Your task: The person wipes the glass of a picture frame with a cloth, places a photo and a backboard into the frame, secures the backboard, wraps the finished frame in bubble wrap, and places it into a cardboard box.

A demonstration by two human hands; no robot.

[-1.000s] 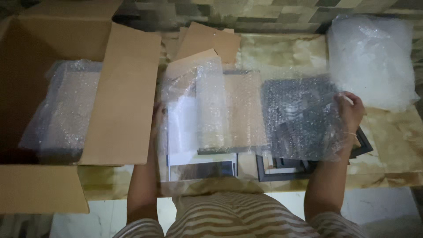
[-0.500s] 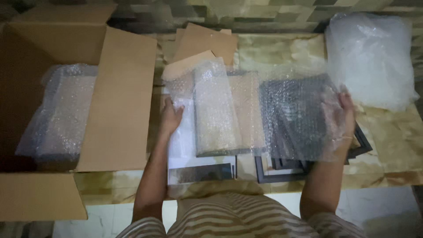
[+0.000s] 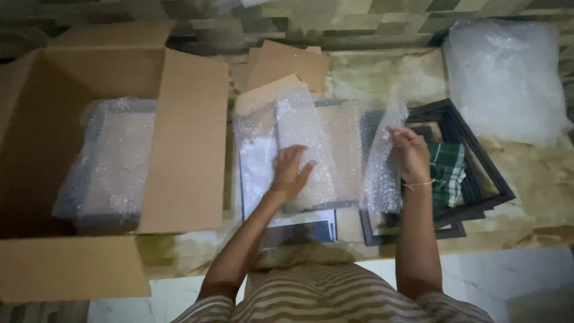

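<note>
Both hands (image 3: pixel 291 172) fold bubble wrap (image 3: pixel 335 149) (over frame).

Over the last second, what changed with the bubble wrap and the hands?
The right hand has pulled its edge of the bubble wrap sheet leftward, folding it in and uncovering the black frames and a green checked cloth. The left hand moved from the sheet's left edge to press flat on the wrapped frame. The cardboard box, its wrapped bundle and the bubble wrap pile stayed put.
</note>
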